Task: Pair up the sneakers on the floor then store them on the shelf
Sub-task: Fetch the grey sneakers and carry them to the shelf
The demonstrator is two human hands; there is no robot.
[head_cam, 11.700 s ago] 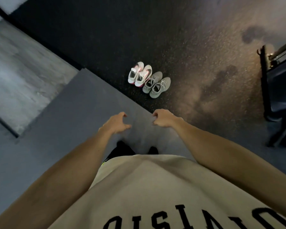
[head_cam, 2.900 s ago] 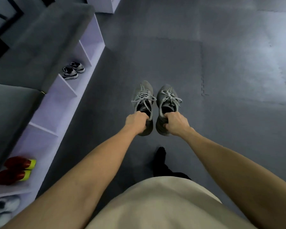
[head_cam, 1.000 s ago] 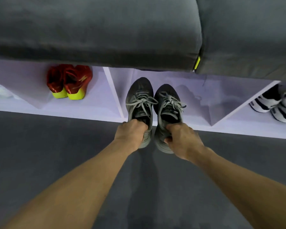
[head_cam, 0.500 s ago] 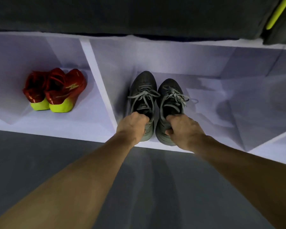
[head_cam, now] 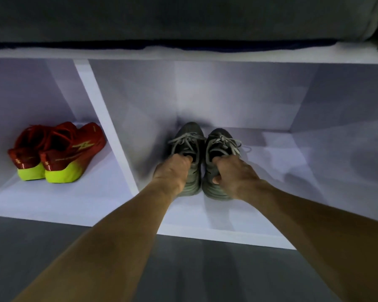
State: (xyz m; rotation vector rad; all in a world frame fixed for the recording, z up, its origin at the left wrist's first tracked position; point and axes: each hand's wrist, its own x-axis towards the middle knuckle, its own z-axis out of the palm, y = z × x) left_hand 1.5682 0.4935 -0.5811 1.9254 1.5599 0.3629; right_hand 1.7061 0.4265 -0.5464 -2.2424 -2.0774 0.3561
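Setting: white cubby shelf [head_cam: 205,233] under a dark grey cushion [head_cam: 183,16], above dark grey floor [head_cam: 42,247].
Left hand [head_cam: 172,171]: fingers are curled into the collar of the left grey laced mesh sneaker [head_cam: 189,138], which is gripped at the heel.
Right hand [head_cam: 236,173]: fingers are hooked into the right grey laced mesh sneaker [head_cam: 219,138], thumb against its heel.
Task things: both are held side by side, toes inward, inside the middle compartment; contact with its base cannot be told.
Reason: heel grips are judged to keep the pair together while being slid in.
Left of fingers: red sneakers with neon-yellow soles [head_cam: 57,149] are stored beyond the divider [head_cam: 105,127].
Writing: a yellow bolt emblem is seen; small lettering cannot be read.
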